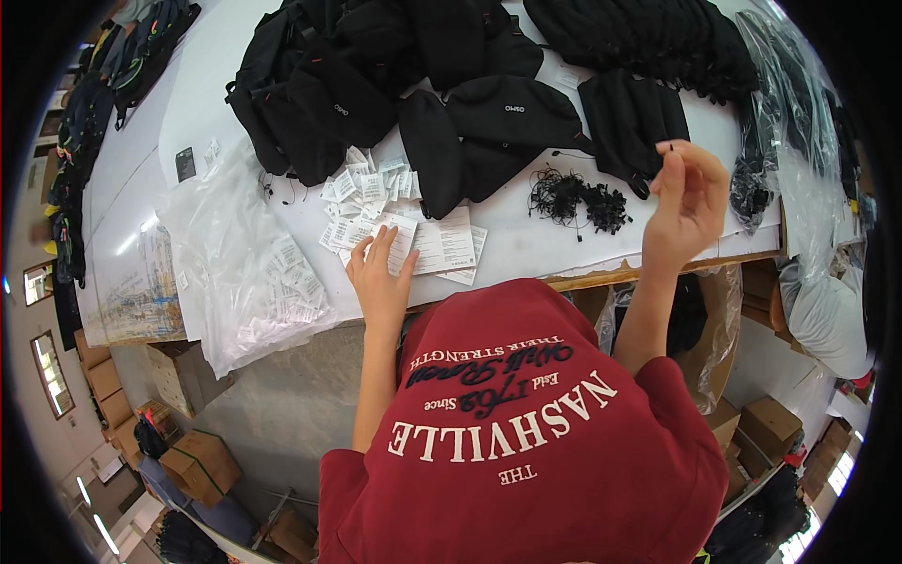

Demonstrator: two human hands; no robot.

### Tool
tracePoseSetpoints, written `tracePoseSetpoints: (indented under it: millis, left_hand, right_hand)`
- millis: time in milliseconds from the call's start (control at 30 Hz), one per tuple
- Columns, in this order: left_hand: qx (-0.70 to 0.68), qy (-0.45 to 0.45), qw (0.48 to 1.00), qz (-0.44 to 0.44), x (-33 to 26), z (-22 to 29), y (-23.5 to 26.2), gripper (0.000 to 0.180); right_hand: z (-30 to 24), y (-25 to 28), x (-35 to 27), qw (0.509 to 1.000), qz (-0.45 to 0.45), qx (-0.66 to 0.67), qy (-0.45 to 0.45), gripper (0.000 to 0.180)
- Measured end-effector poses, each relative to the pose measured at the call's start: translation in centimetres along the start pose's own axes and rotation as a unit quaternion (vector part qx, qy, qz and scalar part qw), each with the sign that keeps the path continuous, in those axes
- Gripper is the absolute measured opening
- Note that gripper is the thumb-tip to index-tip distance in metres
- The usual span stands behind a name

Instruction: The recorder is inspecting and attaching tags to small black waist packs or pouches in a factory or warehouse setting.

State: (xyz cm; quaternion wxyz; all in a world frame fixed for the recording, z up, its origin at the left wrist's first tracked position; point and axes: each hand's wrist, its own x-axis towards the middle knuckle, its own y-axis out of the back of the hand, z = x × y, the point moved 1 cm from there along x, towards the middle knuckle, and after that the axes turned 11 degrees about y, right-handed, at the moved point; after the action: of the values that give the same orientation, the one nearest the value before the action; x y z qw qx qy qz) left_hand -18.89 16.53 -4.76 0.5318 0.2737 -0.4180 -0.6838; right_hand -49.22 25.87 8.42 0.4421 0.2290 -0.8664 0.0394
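My left hand (380, 278) lies open, fingers spread, on printed white paper cards (444, 242) at the table's near edge. Just beyond its fingertips is a heap of small white folded labels (369, 185). Raised over the table's right front edge, my right hand (693, 197) pinches a small black piece (672, 148) between thumb and fingertip; its exact kind is too small to tell. To the left of that hand sits a tangled pile of thin black tag strings (578, 199). A black fabric bag (512, 113) rests beyond the cards, with another black bag (634, 127) near my right hand.
More black bags (329, 103) are heaped at the back left, and a row of them (648, 42) lines the back right. A clear plastic bag of labels (249, 273) hangs over the front edge at left. Plastic-wrapped goods (794, 122) stand right. Cardboard boxes (200, 463) are on the floor.
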Motion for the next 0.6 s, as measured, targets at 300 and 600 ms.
tracePoseSetpoints:
  millis: [300,600]
  left_hand:
    - [-0.046,-0.036,0.998,-0.004,-0.1,1.0,0.1,0.028]
    - [-0.19,0.034,0.979,-0.06,0.6,1.2,0.3,0.02]
  right_hand:
    - [1.6,-0.7,-0.5,0.961,0.025,0.188,-0.2,0.007]
    - [1.8,-1.3,-2.9,0.946,-0.025,0.172,-0.274,0.006]
